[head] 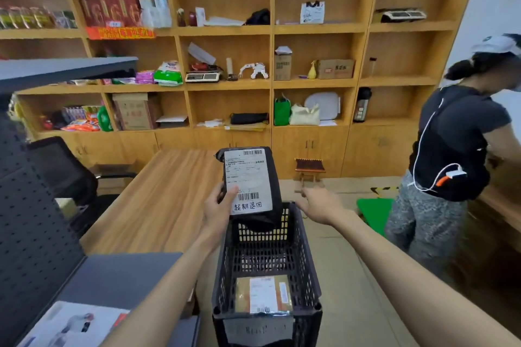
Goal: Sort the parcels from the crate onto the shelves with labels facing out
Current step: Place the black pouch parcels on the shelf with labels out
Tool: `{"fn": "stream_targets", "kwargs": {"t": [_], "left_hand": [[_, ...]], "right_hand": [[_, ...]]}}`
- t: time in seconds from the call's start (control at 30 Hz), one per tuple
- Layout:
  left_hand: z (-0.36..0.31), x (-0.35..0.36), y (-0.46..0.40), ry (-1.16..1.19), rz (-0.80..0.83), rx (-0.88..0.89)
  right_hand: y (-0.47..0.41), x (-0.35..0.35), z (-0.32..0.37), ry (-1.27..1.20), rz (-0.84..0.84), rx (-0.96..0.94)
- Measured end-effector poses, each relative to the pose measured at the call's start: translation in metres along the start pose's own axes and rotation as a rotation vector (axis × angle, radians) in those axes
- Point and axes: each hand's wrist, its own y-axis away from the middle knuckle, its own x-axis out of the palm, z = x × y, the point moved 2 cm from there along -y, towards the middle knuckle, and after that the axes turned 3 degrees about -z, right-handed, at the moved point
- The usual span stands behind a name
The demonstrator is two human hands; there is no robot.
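— What have you got in your left hand point(218, 210)?

— A black parcel point(251, 183). My thumb lies across the lower left corner of its white label point(248, 180) and the other fingers are curled round behind, so it's clamped at that edge. It stands upright above the far end of the crate point(306, 265), label towards me, its bottom edge dipping just below the rim.

— And the right hand point(320, 204)?

— Holding nothing. It hovers just beside the crate's far right corner, palm down, fingers loosely stretched forward and a little apart.

— Anything left in the crate?

— One brown parcel point(263, 294), flat on the bottom at the near end, its white label up.

— Where are the shelves?

— The wooden shelves point(270, 29) fill the far wall, behind a wooden table point(158, 200). Boxes, bags and a scale sit in their compartments. A dark pegboard rack point(31, 234) stands at my left.

— Anyone else about?

— A person point(451, 149) in a dark shirt and white cap stands to my right, turned away.
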Motion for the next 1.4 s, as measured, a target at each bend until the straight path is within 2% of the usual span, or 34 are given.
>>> {"fn": "stream_targets", "kwargs": {"t": [0.23, 0.33, 0.53, 0.7, 0.97, 1.17, 1.4], "left_hand": [[0.076, 0.026, -0.069, -0.005, 0.054, -0.204], [0.116, 0.038, -0.095, -0.022, 0.042, -0.279], [0.189, 0.065, -0.138, -0.095, 0.048, -0.438], [0.250, 0.072, -0.163, -0.144, 0.049, -0.582], [0.369, 0.047, -0.178, -0.387, 0.088, -0.768], [0.444, 0.028, -0.182, -0.433, 0.028, -0.880], [0.510, 0.013, -0.185, -0.571, -0.005, -0.858]], "right_hand": [[-0.072, 0.069, -0.029, 0.001, 0.136, 0.031], [-0.107, 0.105, -0.040, -0.085, 0.218, 0.067], [-0.166, 0.169, -0.042, -0.850, 0.326, 0.285], [-0.195, 0.244, -0.044, -1.090, 0.420, 0.413], [-0.207, 0.366, -0.035, -1.050, 0.529, 0.553], [-0.210, 0.447, -0.026, -1.028, 0.630, 0.664], [-0.216, 0.507, -0.017, -1.075, 0.656, 0.703]]}}
